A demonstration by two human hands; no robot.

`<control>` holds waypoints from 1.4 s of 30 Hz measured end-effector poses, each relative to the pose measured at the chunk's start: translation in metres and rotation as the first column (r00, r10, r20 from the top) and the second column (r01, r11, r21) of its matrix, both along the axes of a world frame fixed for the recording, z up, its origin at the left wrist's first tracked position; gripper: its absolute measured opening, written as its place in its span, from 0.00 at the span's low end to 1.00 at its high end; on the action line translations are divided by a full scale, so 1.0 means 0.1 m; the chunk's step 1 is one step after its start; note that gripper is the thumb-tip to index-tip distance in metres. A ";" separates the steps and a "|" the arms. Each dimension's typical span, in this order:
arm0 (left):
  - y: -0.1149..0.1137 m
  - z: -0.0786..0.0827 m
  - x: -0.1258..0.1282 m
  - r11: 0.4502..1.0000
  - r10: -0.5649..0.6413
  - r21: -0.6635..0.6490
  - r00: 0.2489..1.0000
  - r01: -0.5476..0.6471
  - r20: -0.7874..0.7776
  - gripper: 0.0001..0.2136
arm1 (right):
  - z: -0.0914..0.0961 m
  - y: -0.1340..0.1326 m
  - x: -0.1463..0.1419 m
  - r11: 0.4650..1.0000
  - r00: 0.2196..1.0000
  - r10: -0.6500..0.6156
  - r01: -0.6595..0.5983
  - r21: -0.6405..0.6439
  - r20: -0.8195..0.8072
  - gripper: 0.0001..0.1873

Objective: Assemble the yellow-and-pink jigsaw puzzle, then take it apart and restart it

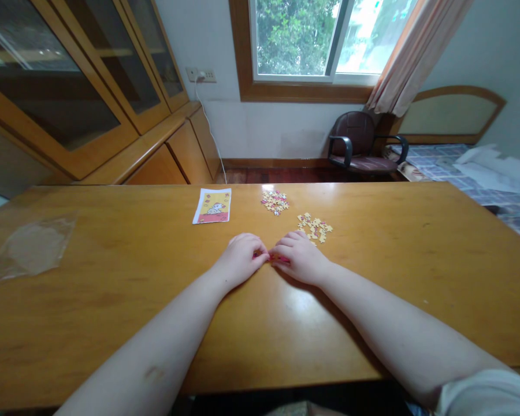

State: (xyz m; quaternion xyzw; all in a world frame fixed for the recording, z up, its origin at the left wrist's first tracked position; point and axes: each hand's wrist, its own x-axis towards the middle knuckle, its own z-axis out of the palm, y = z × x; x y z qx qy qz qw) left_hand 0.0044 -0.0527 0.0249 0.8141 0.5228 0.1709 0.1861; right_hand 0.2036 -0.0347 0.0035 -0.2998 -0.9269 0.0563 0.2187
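Observation:
My left hand (241,258) and my right hand (298,256) rest knuckles-up on the wooden table (112,277), fingertips meeting. Both are curled in a pinch around small red jigsaw pieces (269,258) that barely show between the fingers. Just beyond my right hand lies a loose pile of yellow jigsaw pieces (314,227). A second pile (275,201) sits farther back. A small picture card (212,205) showing a white animal on yellow lies flat to the left of the piles.
A crumpled transparent plastic bag (30,248) lies at the table's left. Behind the table stand a wooden glass-door cabinet (82,86), a dark armchair (359,144) under the window, and a bed (481,173) at right.

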 end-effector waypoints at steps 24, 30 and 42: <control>0.00 -0.03 -0.06 0.998 0.059 -0.005 0.982 -0.060 0.181 0.07 | -0.02 0.03 0.02 0.950 0.978 0.149 -0.101 0.295 -0.146 0.07; -0.02 0.15 -0.24 0.994 0.105 -0.006 0.986 -0.107 -0.133 0.07 | -0.06 0.05 0.04 0.977 0.985 0.139 -0.119 0.179 -0.101 0.09; -0.01 0.08 -0.23 0.987 0.058 -0.129 0.965 -0.093 -0.256 0.11 | -0.04 0.05 0.04 0.982 0.983 0.185 -0.185 0.026 0.009 0.08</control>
